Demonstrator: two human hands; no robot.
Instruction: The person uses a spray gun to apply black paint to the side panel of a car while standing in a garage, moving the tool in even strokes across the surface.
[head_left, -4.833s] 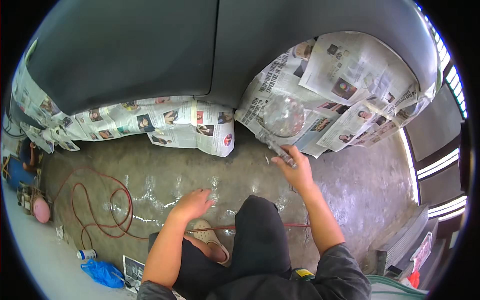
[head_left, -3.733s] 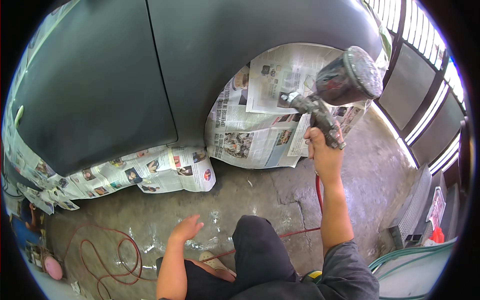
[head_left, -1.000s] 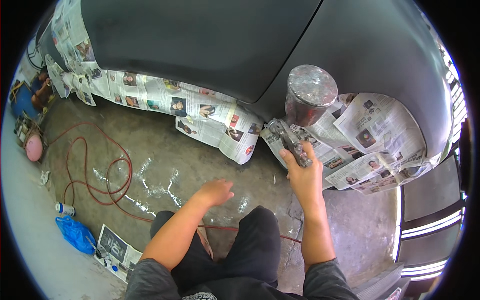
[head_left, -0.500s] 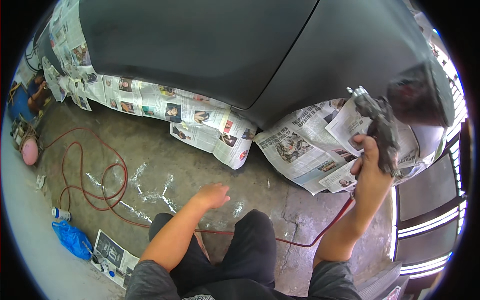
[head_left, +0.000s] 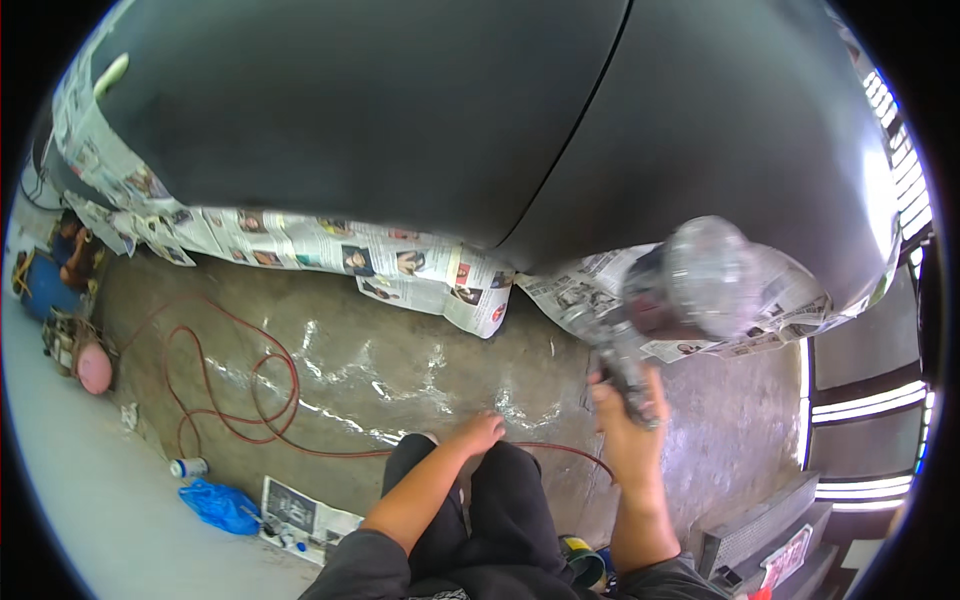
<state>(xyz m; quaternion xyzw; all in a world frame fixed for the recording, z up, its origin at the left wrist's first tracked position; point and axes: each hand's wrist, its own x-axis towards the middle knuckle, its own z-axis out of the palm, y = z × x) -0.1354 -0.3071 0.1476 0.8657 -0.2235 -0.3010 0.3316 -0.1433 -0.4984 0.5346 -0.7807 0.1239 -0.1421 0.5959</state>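
Note:
My right hand (head_left: 632,430) is closed around the handle of a spray gun (head_left: 622,375), smeared with dark paint. The gun's see-through cup (head_left: 712,280), blurred by motion, hangs in front of the newspaper-covered wheel area. A red air hose (head_left: 560,450) runs along the floor toward that hand; its joint with the gun is hidden. My left hand (head_left: 480,432) lies at my knee, fingers loosely extended and holding nothing. Ahead stands a matte dark grey car body (head_left: 380,110), with newspaper sheets (head_left: 300,240) along its lower edge.
Coils of hose lie on the stained concrete floor (head_left: 330,340). By the left wall are a can (head_left: 188,467), a blue plastic bag (head_left: 220,506) and newspaper with small items. A person (head_left: 75,248) is at far left near a blue drum (head_left: 45,288). Grey steps (head_left: 760,535) stand at lower right.
My right hand has lowered and moved left with the spray gun, which has tilted so its cup shows. My left hand has moved right and down to my knee. The view has shifted.

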